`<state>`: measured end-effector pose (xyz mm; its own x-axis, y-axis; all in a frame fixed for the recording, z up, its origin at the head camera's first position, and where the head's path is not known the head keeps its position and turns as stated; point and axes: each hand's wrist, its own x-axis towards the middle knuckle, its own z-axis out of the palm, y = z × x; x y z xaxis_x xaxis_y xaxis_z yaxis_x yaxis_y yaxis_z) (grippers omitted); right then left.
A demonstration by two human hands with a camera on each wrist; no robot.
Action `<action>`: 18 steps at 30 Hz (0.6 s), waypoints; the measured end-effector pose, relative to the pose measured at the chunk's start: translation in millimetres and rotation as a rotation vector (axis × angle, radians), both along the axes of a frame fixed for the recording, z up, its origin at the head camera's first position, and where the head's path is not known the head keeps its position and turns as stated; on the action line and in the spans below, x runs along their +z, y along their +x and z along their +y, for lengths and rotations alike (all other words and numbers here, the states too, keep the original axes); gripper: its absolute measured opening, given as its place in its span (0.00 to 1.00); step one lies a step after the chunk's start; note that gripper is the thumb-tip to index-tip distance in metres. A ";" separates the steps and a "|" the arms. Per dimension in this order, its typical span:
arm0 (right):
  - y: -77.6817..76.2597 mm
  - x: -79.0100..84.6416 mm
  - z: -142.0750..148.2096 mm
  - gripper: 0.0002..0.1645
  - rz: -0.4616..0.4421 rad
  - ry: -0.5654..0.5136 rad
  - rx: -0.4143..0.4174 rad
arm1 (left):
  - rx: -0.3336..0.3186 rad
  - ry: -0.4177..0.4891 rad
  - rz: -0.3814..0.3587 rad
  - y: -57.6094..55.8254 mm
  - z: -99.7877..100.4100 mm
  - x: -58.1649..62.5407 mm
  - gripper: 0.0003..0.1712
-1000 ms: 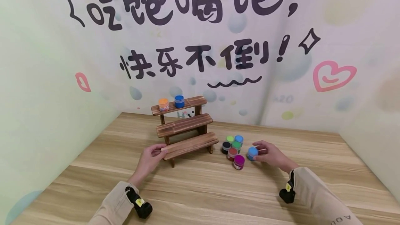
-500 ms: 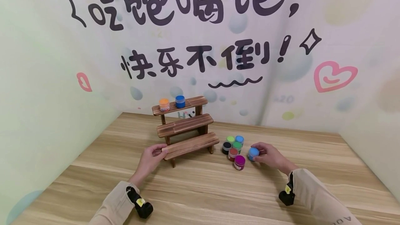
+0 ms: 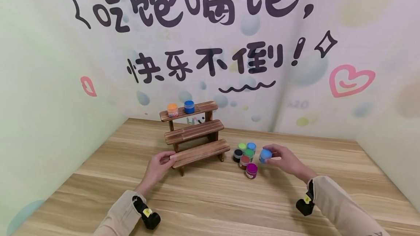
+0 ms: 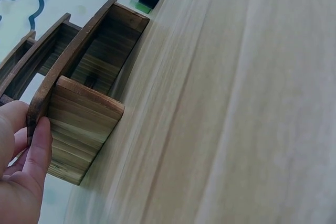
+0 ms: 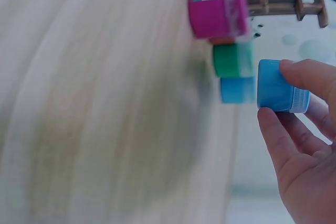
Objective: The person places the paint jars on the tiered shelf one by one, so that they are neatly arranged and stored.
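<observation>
My left hand (image 3: 156, 168) pinches the left end of the lowest step of a three-tier wooden display stand (image 3: 200, 153); in the left wrist view the thumb and fingers clasp the board's edge (image 4: 44, 95). With thumb and fingers my right hand (image 3: 286, 161) grips a small light blue paint jar (image 3: 265, 156). The right wrist view shows that jar (image 5: 275, 86) held off the table. On the top step sit an orange paint jar (image 3: 172, 110) and a dark blue one (image 3: 189, 107).
Several paint jars cluster between the stand and my right hand: purple (image 3: 251, 170), brownish red (image 3: 244, 162), black (image 3: 238, 155), green (image 3: 249, 154), light green (image 3: 242, 146) and blue (image 3: 251, 147). Behind the wooden table (image 3: 210, 203) hangs a printed cloth (image 3: 203, 32).
My right hand has closed its grip on the light blue jar and raised it slightly from the table. The left hand keeps its place on the stand.
</observation>
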<state>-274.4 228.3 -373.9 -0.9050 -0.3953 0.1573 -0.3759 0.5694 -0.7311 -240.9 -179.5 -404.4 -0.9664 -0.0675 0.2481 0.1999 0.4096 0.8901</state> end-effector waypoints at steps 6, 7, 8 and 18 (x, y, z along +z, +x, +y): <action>2.6 21.2 -8.5 0.28 0.039 0.026 0.046 | -0.004 0.003 0.000 -0.6 -0.3 -0.5 0.15; 2.9 25.5 -10.4 0.29 0.046 0.031 0.057 | -0.005 0.003 0.000 -0.5 -0.3 -0.5 0.16; 3.4 30.1 -12.5 0.29 0.049 0.033 0.066 | -0.006 0.003 -0.001 -0.4 -0.3 -0.4 0.16; -2.6 64.2 -46.9 0.27 0.062 0.053 0.123 | -0.012 0.010 -0.007 0.7 -0.6 1.2 0.16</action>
<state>-277.0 181.4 -309.7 -0.8385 -0.5118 0.1870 -0.4883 0.5537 -0.6745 -240.2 -180.1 -403.2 -0.9688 -0.0582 0.2407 0.1985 0.3985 0.8954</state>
